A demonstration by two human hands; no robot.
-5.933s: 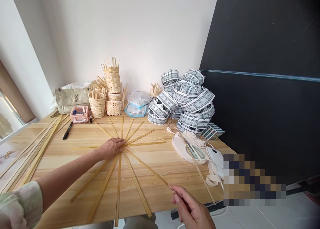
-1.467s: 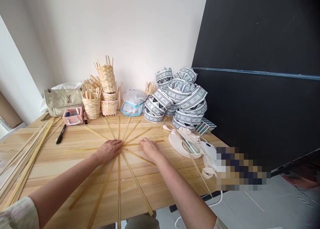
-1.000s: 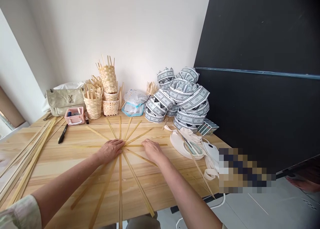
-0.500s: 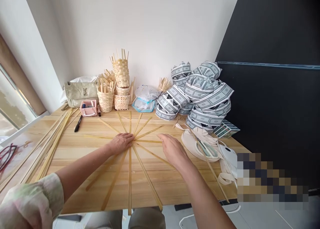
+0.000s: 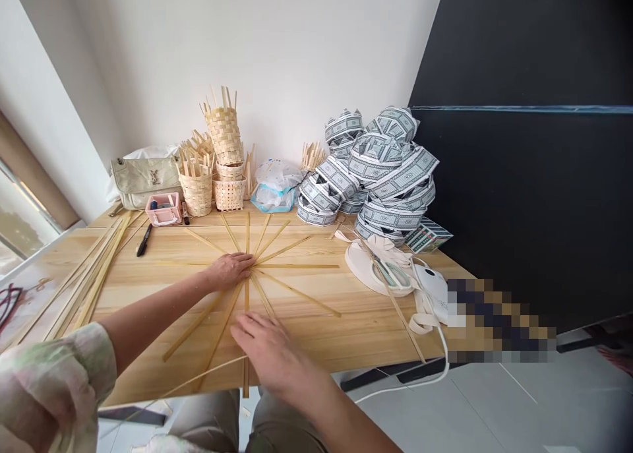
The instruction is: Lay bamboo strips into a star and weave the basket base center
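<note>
Thin bamboo strips [image 5: 295, 291] lie crossed on the wooden table, fanning out like spokes from one centre. My left hand [image 5: 231, 270] rests flat over that centre, fingers stretched to the right, and covers part of the crossing. Nearer the table's front edge, my right hand [image 5: 264, 344] is above the front spokes, its fingers bent and pointing left. From under its fingers a thinner bamboo strip [image 5: 198, 377] runs down to the left, past the table edge. The grip on this strip is partly hidden by the hand.
Loose strips [image 5: 99, 268] lie on the left, near a black marker [image 5: 144, 240] and a pink basket [image 5: 164, 209]. Woven baskets [image 5: 223, 136] stand at the back. On the right are patterned paper crowns [image 5: 390, 176], a ribbon roll [image 5: 363, 268] and a white corded device [image 5: 430, 288].
My right hand has moved from the right-hand spoke toward the front edge, and a thin strip now extends from it. My left hand stays on the centre. The view has shifted slightly.
</note>
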